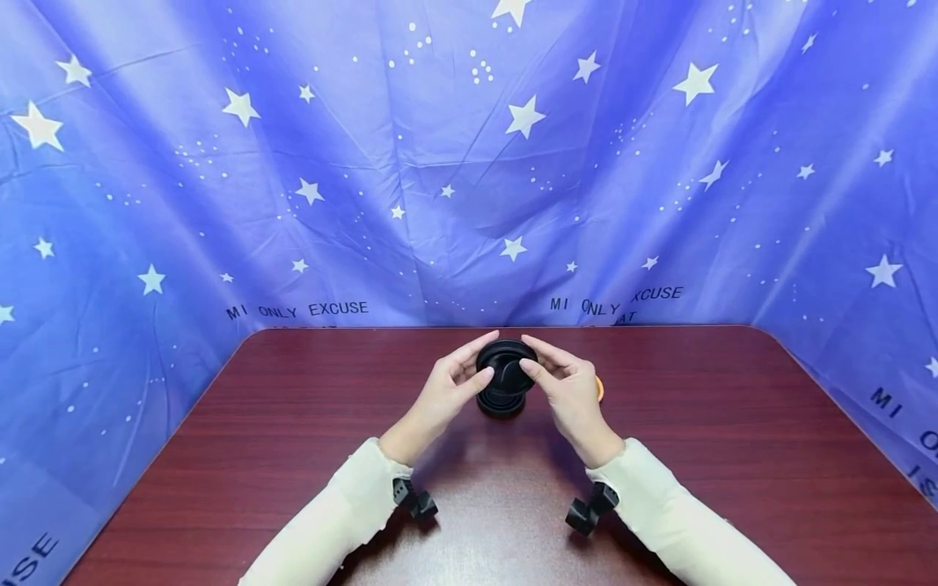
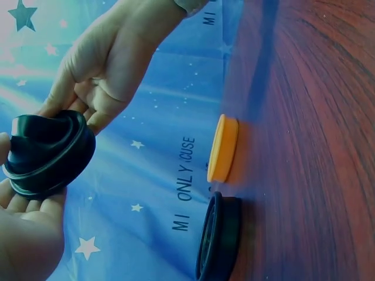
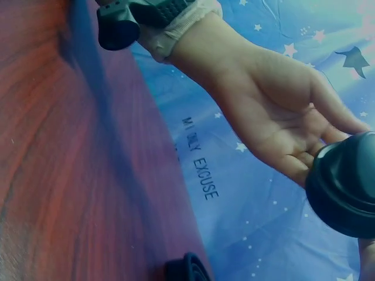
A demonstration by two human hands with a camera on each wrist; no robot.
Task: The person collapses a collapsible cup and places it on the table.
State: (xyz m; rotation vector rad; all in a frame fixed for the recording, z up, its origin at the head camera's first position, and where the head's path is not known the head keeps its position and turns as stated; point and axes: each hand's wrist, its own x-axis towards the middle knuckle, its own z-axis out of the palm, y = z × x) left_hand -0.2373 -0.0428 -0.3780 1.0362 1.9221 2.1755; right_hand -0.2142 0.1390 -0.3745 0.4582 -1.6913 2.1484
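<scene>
A round black piece (image 1: pixel 507 368) with a thick rim and a raised, swirled dome is held up between both hands. My left hand (image 1: pixel 437 392) grips its left side, thumb on the near face and fingers behind the rim. On the opposite side my right hand (image 1: pixel 576 399) holds it the same way; the left wrist view shows this hand (image 2: pixel 111 64) across the piece. Under it, a second round black piece (image 2: pixel 222 240) with a ridged inside rests on the table, partly covered in the head view. An orange round piece (image 2: pixel 224 149) stands nearby, mostly hidden behind my right hand in the head view.
The dark red wooden table (image 1: pixel 293 423) has its far edge just beyond the hands. A blue curtain (image 1: pixel 454 163) with white stars hangs behind and around it. Small black cameras (image 1: pixel 416 500) are strapped at both wrists, below the cream sleeves.
</scene>
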